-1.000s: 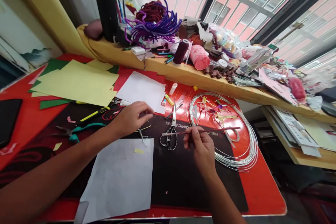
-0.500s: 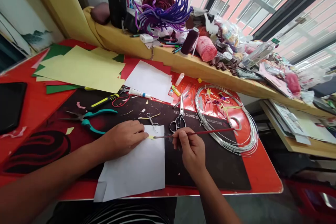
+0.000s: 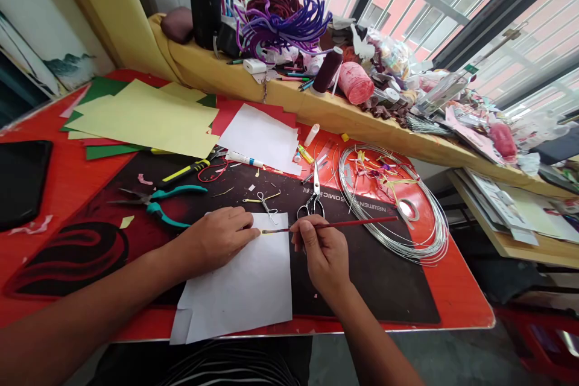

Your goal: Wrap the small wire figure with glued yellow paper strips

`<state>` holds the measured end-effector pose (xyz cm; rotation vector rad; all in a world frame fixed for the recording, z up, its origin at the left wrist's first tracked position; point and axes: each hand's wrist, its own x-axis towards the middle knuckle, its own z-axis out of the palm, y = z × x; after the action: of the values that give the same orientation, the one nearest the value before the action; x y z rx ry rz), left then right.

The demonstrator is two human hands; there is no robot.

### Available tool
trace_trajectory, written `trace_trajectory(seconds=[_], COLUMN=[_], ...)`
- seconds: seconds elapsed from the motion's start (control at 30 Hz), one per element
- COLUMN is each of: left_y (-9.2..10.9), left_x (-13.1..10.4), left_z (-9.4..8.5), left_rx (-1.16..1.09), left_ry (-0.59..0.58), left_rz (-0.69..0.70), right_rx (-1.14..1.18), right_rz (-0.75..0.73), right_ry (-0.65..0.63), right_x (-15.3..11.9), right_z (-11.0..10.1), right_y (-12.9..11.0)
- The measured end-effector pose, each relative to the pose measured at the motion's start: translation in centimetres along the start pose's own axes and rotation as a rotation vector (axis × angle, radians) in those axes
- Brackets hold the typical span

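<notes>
A thin red-handled paintbrush [image 3: 357,222] is pinched in the fingers of my right hand [image 3: 326,253], its tip pointing left. My left hand [image 3: 221,238] rests at the upper left of a white sheet of paper [image 3: 244,289], fingers closed together. At its fingertips is a small yellow paper piece [image 3: 261,231], mostly hidden, which the brush tip meets. Just beyond the sheet lies a small twisted wire figure [image 3: 266,206]. Scissors [image 3: 315,193] lie past my right hand, and teal-handled pliers [image 3: 165,205] lie beyond my left forearm.
A dark desk mat [image 3: 380,289] covers part of the red table [image 3: 465,301]. A wire coil [image 3: 438,235] is at the right, around coloured scraps. Yellow paper [image 3: 158,117], a utility knife [image 3: 185,174] and a glue tube [image 3: 244,158] lie farther back. Yarn and supplies crowd the windowsill [image 3: 307,102].
The brush tip has moved slightly left, up to my left fingertips, and less of the yellow piece shows. The whole view has shifted a little.
</notes>
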<state>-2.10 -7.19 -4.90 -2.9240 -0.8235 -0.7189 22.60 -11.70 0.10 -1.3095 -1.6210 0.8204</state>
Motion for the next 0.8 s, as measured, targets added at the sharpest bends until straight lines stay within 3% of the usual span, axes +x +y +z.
trace_trajectory(seconds=[0.27, 0.43, 0.8], left_y=[0.2, 0.4, 0.5], left_x=[-0.4, -0.2, 0.0], left_z=[0.8, 0.4, -0.2], left_rx=[0.012, 0.015, 0.004], left_ry=[0.002, -0.029, -0.042], left_rz=[-0.036, -0.033, -0.035], right_rx=[-0.12, -0.053, -0.041], right_rz=[-0.019, 0.021, 0.013], right_ry=[-0.017, 0.024, -0.015], right_x=[0.0, -0.4, 0.2], right_z=[-0.7, -1.6, 0.0], right_y=[0.3, 0.1, 0.4])
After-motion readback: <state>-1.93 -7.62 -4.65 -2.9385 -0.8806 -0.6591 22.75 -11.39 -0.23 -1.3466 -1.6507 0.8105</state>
